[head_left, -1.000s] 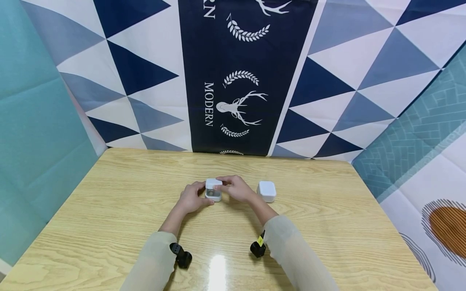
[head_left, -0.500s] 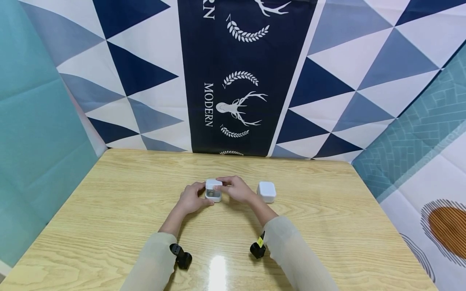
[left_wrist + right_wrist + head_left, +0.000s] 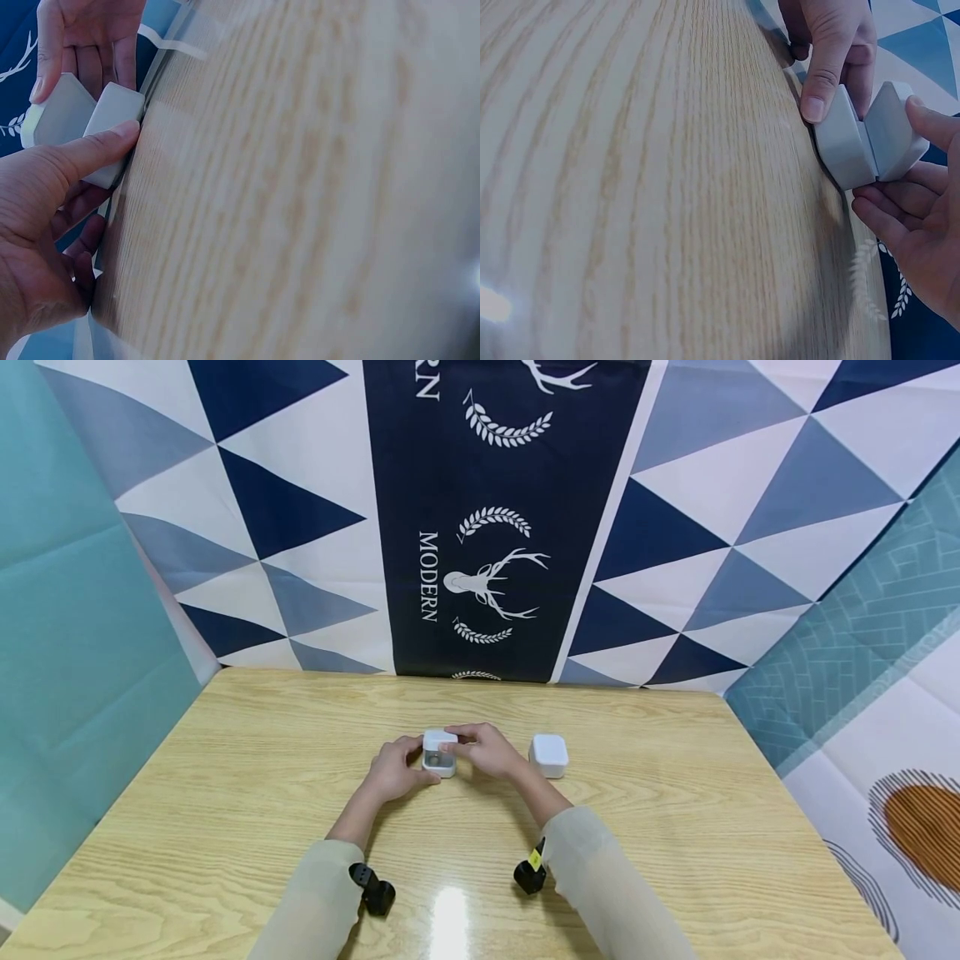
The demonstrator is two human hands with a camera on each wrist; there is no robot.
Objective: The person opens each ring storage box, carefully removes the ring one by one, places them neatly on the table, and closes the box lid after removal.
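A small white hinged ring box (image 3: 440, 771) stands partly open on the wooden table, its lid (image 3: 892, 127) tilted up from the base (image 3: 841, 150). Grey lining shows in the head view, with a tiny indistinct item inside. My left hand (image 3: 392, 771) grips the base, thumb along the near side in the left wrist view. From the other side my right hand (image 3: 489, 752) holds the lid between thumb and fingers. To the right of that hand sits a second white box (image 3: 550, 755), closed and untouched.
The wooden table (image 3: 247, 793) ends at a patterned cloth backdrop (image 3: 480, 527) behind the boxes. Teal cloth (image 3: 90, 610) hangs at the left side. A bright light reflection (image 3: 448, 918) lies on the near tabletop.
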